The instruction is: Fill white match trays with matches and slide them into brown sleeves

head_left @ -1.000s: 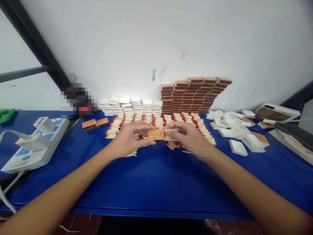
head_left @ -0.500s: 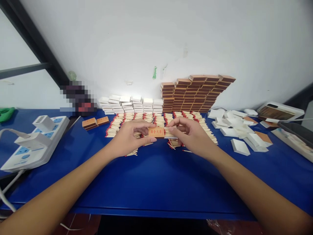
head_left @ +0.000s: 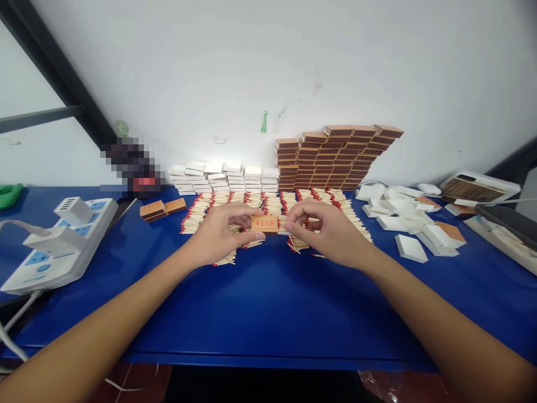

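My left hand (head_left: 220, 232) pinches an orange matchbox sleeve (head_left: 264, 223) between thumb and fingers above the blue table (head_left: 268, 302). My right hand (head_left: 327, 229) is closed on the box's right end, where the white inner tray with matches sticks out a little. Rows of loose red-tipped matches (head_left: 272, 204) lie just beyond and under both hands.
Stacked brown matchboxes (head_left: 331, 159) and white inner trays (head_left: 226, 178) line the wall. Loose white trays (head_left: 406, 224) lie to the right, two orange boxes (head_left: 163, 209) to the left. A power strip with chargers (head_left: 59, 240) sits at far left; a phone box (head_left: 478, 190) at far right.
The inner tray has slid further into the sleeve as my right hand moved left toward my left hand. Both hands drifted slightly away from me.
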A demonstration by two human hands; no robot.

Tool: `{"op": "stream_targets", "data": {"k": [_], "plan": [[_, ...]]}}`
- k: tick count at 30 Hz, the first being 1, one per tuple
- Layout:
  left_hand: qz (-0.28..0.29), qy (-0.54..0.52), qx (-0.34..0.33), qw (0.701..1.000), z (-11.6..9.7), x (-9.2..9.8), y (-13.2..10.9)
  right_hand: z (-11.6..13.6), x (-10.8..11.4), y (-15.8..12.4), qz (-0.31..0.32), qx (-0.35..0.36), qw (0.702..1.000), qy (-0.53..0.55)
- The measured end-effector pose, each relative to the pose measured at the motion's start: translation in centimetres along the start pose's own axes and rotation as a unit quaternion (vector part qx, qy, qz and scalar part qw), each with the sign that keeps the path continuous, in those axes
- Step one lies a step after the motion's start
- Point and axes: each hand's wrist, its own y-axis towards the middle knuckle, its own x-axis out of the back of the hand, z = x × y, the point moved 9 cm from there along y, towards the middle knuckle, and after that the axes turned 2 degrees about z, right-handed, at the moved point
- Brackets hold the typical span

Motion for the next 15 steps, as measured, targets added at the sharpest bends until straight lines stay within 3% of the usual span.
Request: {"op": "stream_targets", "data": {"k": [7,15], "plan": [[0.001,0.037,-0.02,0.999,-0.8,0.0,-0.1,-0.9,-0.7,-0.1,0.008,-0.04,0.996,0.077],[0.012,-0.005,-0.044,0.999,-1.0,-0.2,-0.1,-1.1,-1.2,-0.3,0.008,-0.087,0.98,0.178]]}}
